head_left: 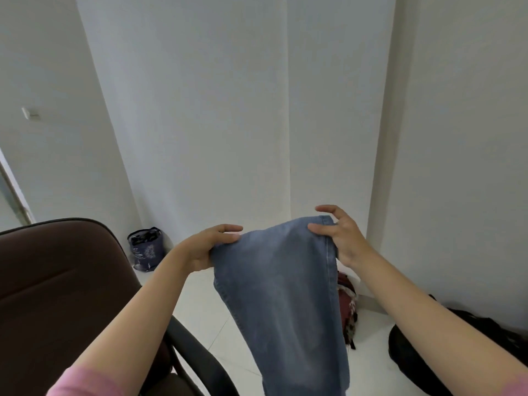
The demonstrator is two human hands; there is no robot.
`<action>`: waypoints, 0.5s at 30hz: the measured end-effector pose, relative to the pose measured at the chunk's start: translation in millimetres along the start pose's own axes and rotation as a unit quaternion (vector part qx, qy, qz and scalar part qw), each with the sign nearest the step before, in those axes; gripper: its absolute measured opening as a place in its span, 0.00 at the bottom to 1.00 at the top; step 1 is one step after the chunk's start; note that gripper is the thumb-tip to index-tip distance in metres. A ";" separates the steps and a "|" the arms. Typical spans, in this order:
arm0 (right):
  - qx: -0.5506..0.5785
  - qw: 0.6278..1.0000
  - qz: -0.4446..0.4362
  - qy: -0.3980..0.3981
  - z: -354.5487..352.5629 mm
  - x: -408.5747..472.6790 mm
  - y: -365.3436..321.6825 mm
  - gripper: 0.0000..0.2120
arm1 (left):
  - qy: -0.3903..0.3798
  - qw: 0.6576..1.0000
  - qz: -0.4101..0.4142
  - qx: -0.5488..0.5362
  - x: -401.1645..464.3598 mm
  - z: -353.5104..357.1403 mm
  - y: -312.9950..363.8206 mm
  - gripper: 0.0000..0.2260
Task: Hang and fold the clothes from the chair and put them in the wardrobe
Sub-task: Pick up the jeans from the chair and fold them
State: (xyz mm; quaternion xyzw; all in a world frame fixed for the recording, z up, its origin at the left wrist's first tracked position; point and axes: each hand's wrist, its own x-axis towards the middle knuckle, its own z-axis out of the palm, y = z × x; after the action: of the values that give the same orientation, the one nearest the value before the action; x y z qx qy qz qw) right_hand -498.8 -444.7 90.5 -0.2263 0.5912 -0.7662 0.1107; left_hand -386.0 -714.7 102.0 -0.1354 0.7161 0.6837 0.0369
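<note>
- Jeans [281,295]: blue denim, held up in the air in front of me, hanging down past the bottom edge of view.
- My left hand [210,247] pinches the top left edge, fingers curled on the fabric.
- My right hand [340,238] grips the top right corner, thumb on the front, other fingers spread loose.
- Brown chair [57,295] at my left, just beside the jeans.
- White wardrobe doors [228,110] ahead, closed.
- Dark blue bag [147,248], red bag [347,307] and black bag [485,332] on the floor [217,304].
</note>
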 end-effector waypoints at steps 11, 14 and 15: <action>-0.033 0.998 -0.045 -0.005 -5.6 8.4 4.0 0.21 | -0.044 0.979 0.090 -0.175 10.1 6.4 -8.2 0.34; -0.309 0.946 -0.074 -0.066 -11.9 9.8 -2.8 0.16 | -0.017 0.961 0.143 -0.238 17.1 22.9 -10.3 0.30; -0.356 0.928 -0.058 -0.093 -13.1 8.8 -4.9 0.15 | -0.009 0.958 0.152 -0.245 18.1 27.6 -11.4 0.29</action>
State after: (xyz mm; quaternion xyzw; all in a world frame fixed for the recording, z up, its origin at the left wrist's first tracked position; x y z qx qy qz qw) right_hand -512.3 -436.1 94.5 -0.3553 0.7979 -0.4859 0.0325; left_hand -404.3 -690.3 84.8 -0.0234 0.5388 0.8367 -0.0952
